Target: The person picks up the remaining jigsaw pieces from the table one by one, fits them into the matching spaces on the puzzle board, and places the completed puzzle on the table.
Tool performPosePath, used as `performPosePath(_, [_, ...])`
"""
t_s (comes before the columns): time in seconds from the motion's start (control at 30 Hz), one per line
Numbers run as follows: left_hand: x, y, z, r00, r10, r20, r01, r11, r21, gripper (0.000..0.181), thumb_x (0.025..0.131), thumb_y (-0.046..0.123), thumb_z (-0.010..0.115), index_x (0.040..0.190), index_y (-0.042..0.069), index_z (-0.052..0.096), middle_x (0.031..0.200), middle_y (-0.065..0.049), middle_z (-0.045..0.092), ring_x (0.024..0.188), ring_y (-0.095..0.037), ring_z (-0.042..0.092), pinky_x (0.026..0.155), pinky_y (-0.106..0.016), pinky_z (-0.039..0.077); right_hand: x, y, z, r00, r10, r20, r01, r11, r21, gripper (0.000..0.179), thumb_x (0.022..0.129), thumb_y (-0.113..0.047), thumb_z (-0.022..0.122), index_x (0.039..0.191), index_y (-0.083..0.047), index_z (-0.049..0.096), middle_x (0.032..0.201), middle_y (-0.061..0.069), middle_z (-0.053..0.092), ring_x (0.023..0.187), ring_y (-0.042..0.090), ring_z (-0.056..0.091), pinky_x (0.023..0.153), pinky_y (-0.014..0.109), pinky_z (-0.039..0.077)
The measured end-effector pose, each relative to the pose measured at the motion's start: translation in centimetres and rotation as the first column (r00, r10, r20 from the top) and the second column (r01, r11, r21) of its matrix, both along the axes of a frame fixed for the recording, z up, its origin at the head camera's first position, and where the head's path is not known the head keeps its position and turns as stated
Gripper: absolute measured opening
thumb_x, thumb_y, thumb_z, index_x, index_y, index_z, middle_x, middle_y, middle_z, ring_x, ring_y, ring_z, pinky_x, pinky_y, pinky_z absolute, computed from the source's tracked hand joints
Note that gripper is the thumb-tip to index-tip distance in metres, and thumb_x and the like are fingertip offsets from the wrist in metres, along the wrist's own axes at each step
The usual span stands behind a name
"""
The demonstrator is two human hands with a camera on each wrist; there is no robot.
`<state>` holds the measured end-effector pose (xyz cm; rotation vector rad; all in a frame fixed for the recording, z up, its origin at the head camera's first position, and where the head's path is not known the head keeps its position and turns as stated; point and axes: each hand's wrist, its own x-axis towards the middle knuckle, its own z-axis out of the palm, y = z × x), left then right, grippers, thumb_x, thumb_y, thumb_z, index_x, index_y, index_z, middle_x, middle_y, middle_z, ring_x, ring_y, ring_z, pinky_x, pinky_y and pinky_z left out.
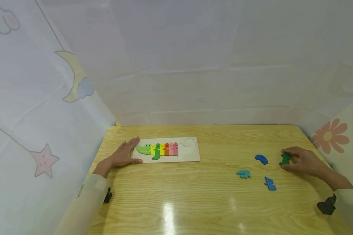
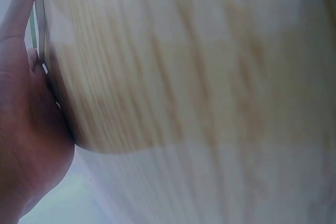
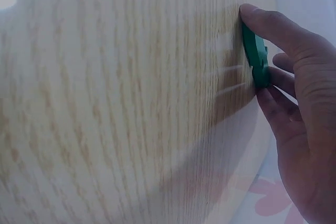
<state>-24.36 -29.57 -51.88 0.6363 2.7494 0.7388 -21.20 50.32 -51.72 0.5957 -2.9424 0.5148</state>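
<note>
My left hand [image 1: 126, 154] rests at the left end of a wooden crocodile puzzle board [image 1: 191, 156]. Its thumb lies along the near edge and its straight fingers reach the far corner. A crocodile head and several coloured pieces sit in the board, while the curled tail outline at the right shows bare wood. At the right of the table, my right hand [image 1: 307, 162] pinches a dark green puzzle piece [image 3: 255, 51] between thumb and fingertips, close over the tabletop. Left of that hand lie a dark blue curved piece [image 1: 261, 159], a teal piece [image 1: 243, 173] and a blue piece [image 1: 270, 183].
The light wooden table [image 1: 176, 186] ends at a pale cloth wall [image 1: 176, 98] behind. Printed cloth also stands on both sides, with a moon [image 1: 73, 71] at the left and a flower [image 1: 330, 135] at the right.
</note>
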Motion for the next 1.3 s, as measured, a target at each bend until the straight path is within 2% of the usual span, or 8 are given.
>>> performPosePath(0.1, [0.0, 0.0, 0.1, 1.0, 0.002, 0.002, -0.002, 1.0, 0.0, 0.113, 0.091, 0.052, 0.08, 0.17, 0.002, 0.016, 0.177, -0.018, 0.012, 0.162, -0.043, 0.011, 0.128, -0.067, 0.001, 0.0, -0.1, 0.1, 1.0, 0.001, 0.001, -0.001, 1.0, 0.002, 0.074, 0.073, -0.033, 0.1, 0.128, 0.006, 0.07, 0.126, 0.033, 0.066, 0.105, 0.054, 0.068, 0.073, 0.031, 0.059])
performPosePath(0.2, [0.0, 0.1, 0.2, 1.0, 0.005, 0.001, -0.005, 1.0, -0.002, 0.113, 0.091, 0.052, 0.08, 0.17, 0.002, 0.016, 0.177, -0.019, 0.012, 0.162, -0.043, 0.01, 0.128, -0.067, 0.001, 0.0, -0.1, 0.2, 1.0, 0.016, -0.011, -0.016, 1.0, 0.008, 0.072, 0.072, -0.032, 0.1, 0.127, 0.005, 0.071, 0.126, 0.033, 0.066, 0.106, 0.054, 0.066, 0.075, 0.048, 0.061])
performPosePath(0.27, [0.0, 0.1, 0.2, 1.0, 0.005, 0.001, -0.005, 1.0, -0.005, 0.113, 0.091, 0.053, 0.08, 0.17, 0.002, 0.016, 0.177, -0.019, 0.012, 0.162, -0.043, 0.01, 0.128, -0.067, 0.001, -0.1, -0.2, 0.3, 0.999, 0.029, -0.022, -0.029, 1.0, 0.011, 0.071, 0.072, -0.031, 0.099, 0.126, 0.005, 0.072, 0.126, 0.033, 0.065, 0.108, 0.055, 0.065, 0.077, 0.061, 0.059])
performPosePath(0.37, [0.0, 0.1, 0.2, 1.0, 0.007, 0.002, -0.007, 1.0, -0.002, 0.114, 0.091, 0.053, 0.08, 0.169, 0.002, 0.016, 0.177, -0.019, 0.013, 0.162, -0.043, 0.01, 0.128, -0.066, 0.001, -0.1, -0.2, 0.5, 0.999, 0.038, -0.027, -0.038, 0.999, 0.009, 0.071, 0.072, -0.032, 0.099, 0.126, 0.005, 0.072, 0.127, 0.034, 0.065, 0.109, 0.056, 0.063, 0.079, 0.069, 0.055])
performPosePath(0.6, [0.1, 0.2, 0.1, 1.0, 0.0, -0.011, 0.0, 1.0, 0.016, 0.114, 0.09, 0.053, 0.082, 0.169, 0.0, 0.018, 0.176, -0.021, 0.014, 0.161, -0.045, 0.012, 0.127, -0.068, 0.003, -0.2, -0.5, 1.0, 0.999, 0.0, 0.035, 0.0, 1.0, -0.007, 0.079, 0.075, -0.035, 0.098, 0.132, 0.009, 0.066, 0.131, 0.038, 0.062, 0.111, 0.059, 0.063, 0.082, 0.07, 0.054])
performPosePath(0.97, [0.0, 0.1, 0.1, 1.0, 0.004, -0.008, -0.004, 1.0, -0.005, 0.112, 0.092, 0.052, 0.081, 0.169, 0.001, 0.018, 0.177, -0.019, 0.013, 0.162, -0.043, 0.011, 0.127, -0.067, 0.001, -0.7, -0.7, 1.5, 1.0, 0.013, -0.01, -0.013, 0.999, 0.037, 0.084, 0.073, -0.038, 0.099, 0.131, 0.012, 0.067, 0.128, 0.035, 0.064, 0.109, 0.058, 0.063, 0.079, 0.067, 0.056])
performPosePath(1.3, [0.0, 0.1, 0.1, 1.0, 0.005, 0.003, -0.005, 1.0, -0.005, 0.113, 0.091, 0.051, 0.081, 0.169, 0.001, 0.017, 0.177, -0.019, 0.013, 0.162, -0.043, 0.01, 0.127, -0.067, 0.001, -0.9, -1.2, 1.9, 0.999, 0.036, -0.025, -0.035, 0.998, 0.046, 0.081, 0.072, -0.034, 0.099, 0.131, 0.012, 0.067, 0.129, 0.034, 0.064, 0.109, 0.056, 0.064, 0.077, 0.064, 0.057])
